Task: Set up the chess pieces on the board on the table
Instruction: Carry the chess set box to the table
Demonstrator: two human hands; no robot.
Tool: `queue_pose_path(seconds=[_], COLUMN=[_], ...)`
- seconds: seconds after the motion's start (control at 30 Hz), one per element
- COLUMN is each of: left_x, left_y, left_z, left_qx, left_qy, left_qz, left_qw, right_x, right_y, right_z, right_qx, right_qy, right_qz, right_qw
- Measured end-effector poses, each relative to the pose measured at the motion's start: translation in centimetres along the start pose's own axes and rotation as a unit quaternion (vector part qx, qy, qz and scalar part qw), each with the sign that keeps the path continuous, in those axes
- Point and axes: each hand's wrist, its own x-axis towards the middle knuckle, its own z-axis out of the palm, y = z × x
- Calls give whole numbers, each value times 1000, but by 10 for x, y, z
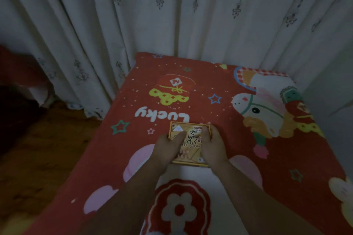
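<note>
- Chess box (191,140): a flat yellow-brown carton printed "Chinese Chess", lying closed on the red cartoon-print cloth (210,86) that covers the table, near its middle and close to you. No board and no pieces show anywhere outside it; the task looks to be at its very start.
- Left hand (168,148): clasped on the box's left edge, thumb laid across the lid.
- Right hand (211,144): clasped on the box's right edge, thumb on the lid, fingers wrapped over the side.
- Risk, spilling: if you pull the lid off with the box tilted or lifted, loose pieces are likely to slide out; the cloth is soft and patterned, so small discs could roll towards the table's left edge and drop to the wooden floor (47,149).
- Risk, losing pieces: the light is dim and the print is busy, so a stray piece would probably be hard to find on it.
- Risk, uneven ground: a folded board laid over rumpled cloth may not sit flat, and pieces could shift.
- Hidden: the box's contents, the near part of its lid under your hands, and your fingertips beyond its sides.
- Hard to make out: the smaller print on the lid, and the dark shape at far left beside the curtain (172,9).
- Cut off: the table's near edge and right corner.
</note>
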Motion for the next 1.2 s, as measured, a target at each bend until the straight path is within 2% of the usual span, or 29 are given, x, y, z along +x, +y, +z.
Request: queue_pose_path(seconds=[0.13,0.23,0.33,0.5,0.67,0.87,1.0,1.2], left_x=[-4,-11,-22,-53,-104,-195,-270,-375], left_y=[14,23,29,41,74,94,85,58], left_z=[-57,-100,-139,-189,-216,-217,-214,-211], left_qx=[13,76,113,116,128,140,141,78], left_qy=[16,45,48,76,91,135,166,210], left_qz=[40,66,69,53,71,63,49,24], left_qw=[999,994,990,989,985,979,975,974], right_x=[-28,-45,-65,-100,-145,-208,-269,-359], right_y=[-44,-72,-99,-147,-202,-233,-233,-233], right_z=[36,65,90,113,97,55,30,2], right_qx=[-23,12,45,35,32,5,11,17], right_qy=[14,24,20,-7,-21,-58,-97,-142], right_qz=[-7,20,55,50,31,-12,-51,-90], right_qw=[1000,999,997,998,999,998,994,986])
